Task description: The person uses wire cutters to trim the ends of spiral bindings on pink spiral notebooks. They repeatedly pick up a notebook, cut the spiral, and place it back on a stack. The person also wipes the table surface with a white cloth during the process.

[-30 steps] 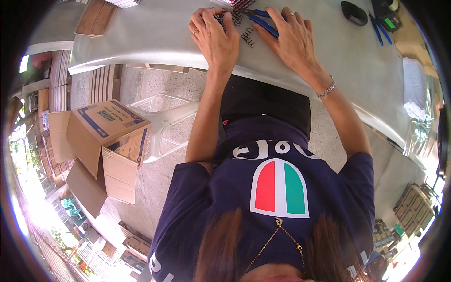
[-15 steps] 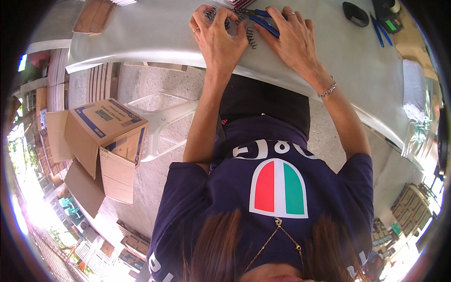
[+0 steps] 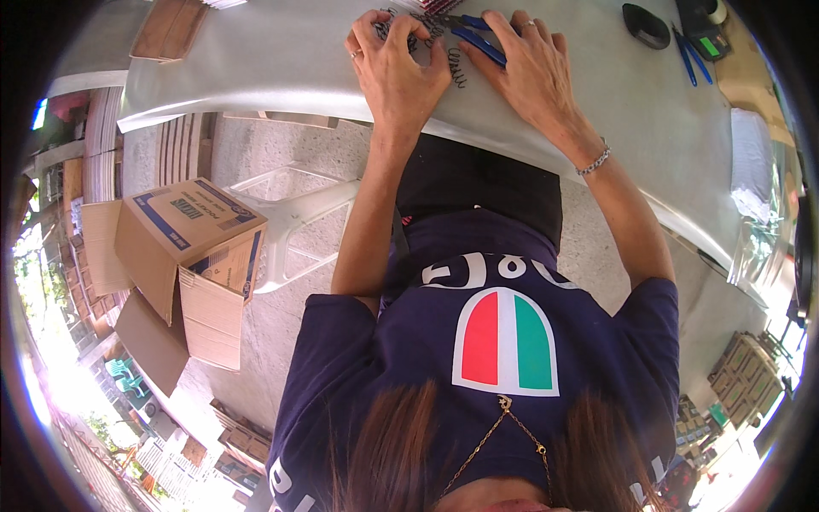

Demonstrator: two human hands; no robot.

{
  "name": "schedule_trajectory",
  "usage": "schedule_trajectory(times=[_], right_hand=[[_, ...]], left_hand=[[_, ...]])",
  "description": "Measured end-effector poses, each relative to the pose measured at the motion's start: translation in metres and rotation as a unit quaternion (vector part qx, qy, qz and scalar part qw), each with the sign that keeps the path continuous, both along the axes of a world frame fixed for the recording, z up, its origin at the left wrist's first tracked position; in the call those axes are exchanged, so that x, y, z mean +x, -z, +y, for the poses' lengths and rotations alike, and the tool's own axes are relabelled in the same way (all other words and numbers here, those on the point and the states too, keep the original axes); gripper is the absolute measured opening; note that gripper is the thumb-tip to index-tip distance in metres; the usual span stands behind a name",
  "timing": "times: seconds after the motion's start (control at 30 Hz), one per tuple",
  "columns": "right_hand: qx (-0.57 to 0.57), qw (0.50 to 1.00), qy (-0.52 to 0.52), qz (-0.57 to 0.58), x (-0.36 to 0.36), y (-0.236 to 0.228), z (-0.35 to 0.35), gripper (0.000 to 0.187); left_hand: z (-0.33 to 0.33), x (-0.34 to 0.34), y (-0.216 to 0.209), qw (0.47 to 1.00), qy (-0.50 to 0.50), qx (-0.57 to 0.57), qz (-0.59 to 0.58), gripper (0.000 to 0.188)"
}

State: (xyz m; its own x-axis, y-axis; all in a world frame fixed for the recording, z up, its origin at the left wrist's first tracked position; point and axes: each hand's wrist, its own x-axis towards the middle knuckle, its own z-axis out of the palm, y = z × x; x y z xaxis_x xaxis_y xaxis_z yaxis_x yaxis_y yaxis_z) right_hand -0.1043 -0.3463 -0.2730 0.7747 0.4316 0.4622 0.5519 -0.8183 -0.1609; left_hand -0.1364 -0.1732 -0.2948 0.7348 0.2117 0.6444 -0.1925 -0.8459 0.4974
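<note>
At the far side of the grey-covered table, my left hand (image 3: pixel 399 72) is closed around a dark wire coil (image 3: pixel 411 41), its fingers curled and partly hiding it. A loose end of spiral wire (image 3: pixel 456 70) hangs out between my two hands. My right hand (image 3: pixel 537 72) grips a pair of blue-handled cutters (image 3: pixel 479 44), whose dark jaws point left toward the coil by my left fingertips. Whether the jaws touch the wire I cannot tell.
Right of my hands lie a black rounded object (image 3: pixel 646 26), another blue-handled tool (image 3: pixel 691 58) and a dark device with a green display (image 3: pixel 710 41). A brown tray (image 3: pixel 171 30) sits at the left. Below stand an opened cardboard box (image 3: pixel 192 222) and a white plastic stool (image 3: pixel 303 218).
Both hands stay nearly in place. The cutters' handles have shifted very slightly in my right hand; my left hand still holds the coil.
</note>
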Motion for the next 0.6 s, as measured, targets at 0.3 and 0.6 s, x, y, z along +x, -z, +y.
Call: schedule_trajectory(times=[0.3,0.6], right_hand=[[-0.017,0.995,0.020,0.098,0.000,-0.008,0.007,0.037],[0.008,0.996,-0.004,-0.090,0.000,0.007,-0.006,0.039]], left_hand=[[-0.003,-0.002,-0.004,1.000,-0.014,-0.007,0.022,0.022],[0.001,0.000,-0.001,1.000,0.004,0.003,-0.006,0.020]])
